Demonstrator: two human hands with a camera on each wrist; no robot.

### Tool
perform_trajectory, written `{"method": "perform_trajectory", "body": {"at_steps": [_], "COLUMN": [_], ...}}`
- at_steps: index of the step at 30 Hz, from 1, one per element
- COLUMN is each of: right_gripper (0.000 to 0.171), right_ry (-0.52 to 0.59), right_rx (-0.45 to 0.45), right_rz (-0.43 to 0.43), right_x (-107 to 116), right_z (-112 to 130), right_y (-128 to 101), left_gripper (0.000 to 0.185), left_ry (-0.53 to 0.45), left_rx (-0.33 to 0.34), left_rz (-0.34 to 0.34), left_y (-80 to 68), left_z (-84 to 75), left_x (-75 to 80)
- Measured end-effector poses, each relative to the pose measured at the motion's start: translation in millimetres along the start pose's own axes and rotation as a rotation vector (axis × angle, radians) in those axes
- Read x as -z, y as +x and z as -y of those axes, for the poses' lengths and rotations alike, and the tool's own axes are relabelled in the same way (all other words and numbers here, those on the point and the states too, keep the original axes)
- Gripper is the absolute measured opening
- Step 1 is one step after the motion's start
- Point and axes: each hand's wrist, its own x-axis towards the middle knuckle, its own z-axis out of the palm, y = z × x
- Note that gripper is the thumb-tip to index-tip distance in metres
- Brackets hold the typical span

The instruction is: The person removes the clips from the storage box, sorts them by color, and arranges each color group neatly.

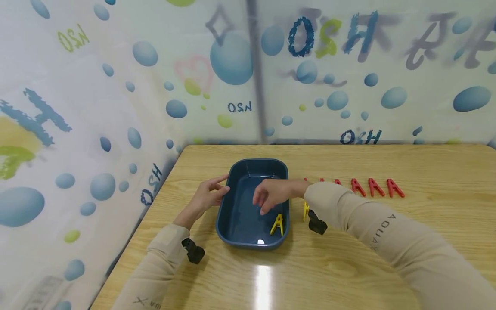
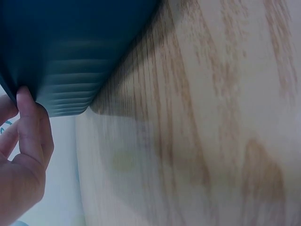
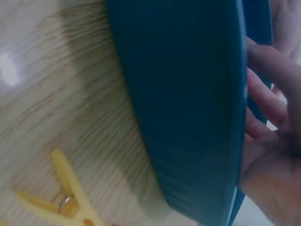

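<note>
A dark blue plastic bin stands on the wooden table. Straight fingers of my left hand touch its left side at the rim; in the left wrist view, a fingertip of the left hand rests against the outer wall. My right hand hangs over the inside of the bin, fingers loosely bent downward, with nothing visible in them. In the right wrist view, the rim partly hides those fingers. One yellow clip lies in the bin's near right corner.
Right of the bin, another yellow clip lies on the table, partly behind the right sleeve. A row of several red clips extends to the right, its left end partly covered by the right arm. Patterned curtain walls border the table's back and left.
</note>
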Motion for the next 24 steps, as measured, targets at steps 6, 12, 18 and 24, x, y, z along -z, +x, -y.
{"method": "perform_trajectory", "body": {"at_steps": [6,12,18,24], "right_gripper": [0.028,0.025,0.023,0.023], "right_ry": [-0.062,-0.118,-0.213,-0.262], "right_rx": [-0.092,-0.177,-0.211,-0.266], "right_rz": [0.108,0.182,0.244,0.252], "right_x": [-5.5,-8.9,-8.0,-10.4], "right_z": [3.4,2.6,4.7,9.4], "right_y": [11.4,17.3,18.6,18.6], "left_gripper": [0.046,0.047,0.046,0.047], "left_ry": [-0.025,-0.039,-0.012,-0.054], "left_rx": [-0.001,-0.001,0.0,0.012], "left_rz": [0.002,0.009,0.001,0.007], "left_y": [0.6,0.1,-0.5,-1.2], "left_z": [0.1,0.1,-1.2,-1.1], "left_x": [-1.3,-1.5,-1.7,-1.5]}}
